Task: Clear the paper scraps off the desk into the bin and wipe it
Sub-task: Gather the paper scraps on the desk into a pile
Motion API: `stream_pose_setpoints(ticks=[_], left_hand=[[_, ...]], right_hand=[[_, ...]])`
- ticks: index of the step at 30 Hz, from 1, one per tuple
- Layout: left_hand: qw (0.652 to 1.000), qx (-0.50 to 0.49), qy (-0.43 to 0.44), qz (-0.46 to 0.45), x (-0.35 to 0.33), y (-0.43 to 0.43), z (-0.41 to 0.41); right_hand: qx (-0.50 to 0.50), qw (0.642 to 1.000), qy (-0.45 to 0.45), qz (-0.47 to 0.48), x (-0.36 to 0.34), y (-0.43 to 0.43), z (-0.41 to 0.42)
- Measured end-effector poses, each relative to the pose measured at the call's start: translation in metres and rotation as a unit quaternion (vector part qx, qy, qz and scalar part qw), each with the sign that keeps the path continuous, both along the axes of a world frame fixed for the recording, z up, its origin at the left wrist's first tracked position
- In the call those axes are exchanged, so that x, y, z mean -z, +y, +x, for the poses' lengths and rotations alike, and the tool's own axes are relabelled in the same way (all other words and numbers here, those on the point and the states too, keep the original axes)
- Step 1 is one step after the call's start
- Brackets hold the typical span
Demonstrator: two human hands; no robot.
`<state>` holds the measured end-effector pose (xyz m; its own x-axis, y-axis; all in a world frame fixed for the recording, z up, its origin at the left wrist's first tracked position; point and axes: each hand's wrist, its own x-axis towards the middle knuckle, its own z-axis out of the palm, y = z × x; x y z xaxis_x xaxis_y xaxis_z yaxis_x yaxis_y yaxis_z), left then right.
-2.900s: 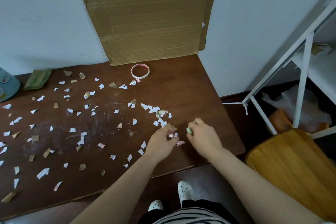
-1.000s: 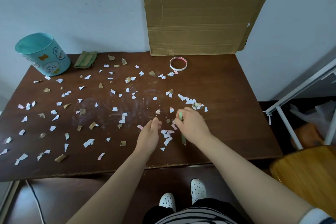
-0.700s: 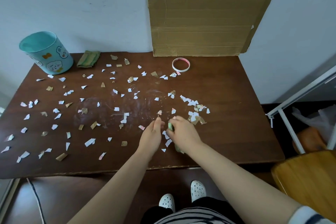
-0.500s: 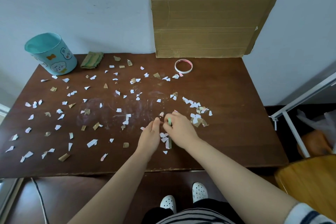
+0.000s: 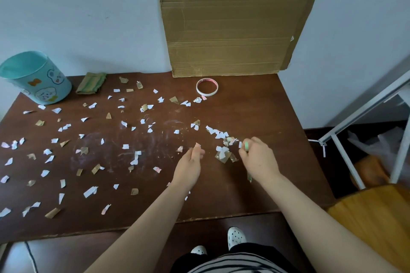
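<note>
Brown desk [image 5: 255,106]: a heap of paper scraps [image 5: 223,153] lies mid-right, between the hands; the left hand [image 5: 188,167] pinches one scrap [image 5: 197,145] at its fingertips, and the right hand [image 5: 259,160] curls round a thin green stick [image 5: 246,146].

hands aren't bunched together anymore, half a sec ago they were nearly touching over a few scraps. Both slid right, and now the left hand [image 5: 188,163] and right hand [image 5: 258,160] sit either side of the little scrap pile [image 5: 223,154], left fingertips [image 5: 198,150] up at a loose scrap [image 5: 197,144]
</note>
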<state>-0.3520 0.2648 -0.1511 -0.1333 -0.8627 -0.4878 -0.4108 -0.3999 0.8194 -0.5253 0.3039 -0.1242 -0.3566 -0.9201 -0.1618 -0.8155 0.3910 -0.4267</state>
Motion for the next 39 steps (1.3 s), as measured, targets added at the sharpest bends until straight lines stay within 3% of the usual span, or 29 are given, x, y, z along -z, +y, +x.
stream_pose_setpoints(ticks=[8, 12, 15, 19, 29, 34, 39], left_hand=[[0.999, -0.008, -0.034, -0.023, -0.003, -0.006, -0.001], [0.998, 0.0, -0.045, -0.035, -0.004, -0.009, 0.0], [0.999, -0.01, -0.039, -0.023, -0.005, -0.013, -0.003], [1.0, -0.008, -0.025, -0.016, -0.003, -0.013, -0.009], [0.999, 0.01, -0.033, -0.024, -0.007, -0.021, 0.008], [0.999, 0.016, -0.021, -0.024, -0.006, -0.022, 0.014], [0.997, 0.064, -0.032, -0.029, -0.011, -0.024, 0.006]], right_hand=[[-0.145, 0.988, -0.057, -0.008, 0.003, -0.029, 0.05], [-0.137, 0.983, -0.115, -0.048, -0.007, -0.033, 0.048], [-0.084, 0.99, -0.089, -0.068, -0.011, -0.03, 0.022], [-0.051, 0.998, -0.017, -0.029, -0.008, -0.023, -0.004], [-0.197, 0.977, -0.078, -0.017, 0.002, -0.031, 0.065], [-0.116, 0.987, -0.088, -0.07, -0.006, -0.037, 0.055], [0.007, 0.996, -0.028, -0.09, -0.01, -0.03, 0.01]])
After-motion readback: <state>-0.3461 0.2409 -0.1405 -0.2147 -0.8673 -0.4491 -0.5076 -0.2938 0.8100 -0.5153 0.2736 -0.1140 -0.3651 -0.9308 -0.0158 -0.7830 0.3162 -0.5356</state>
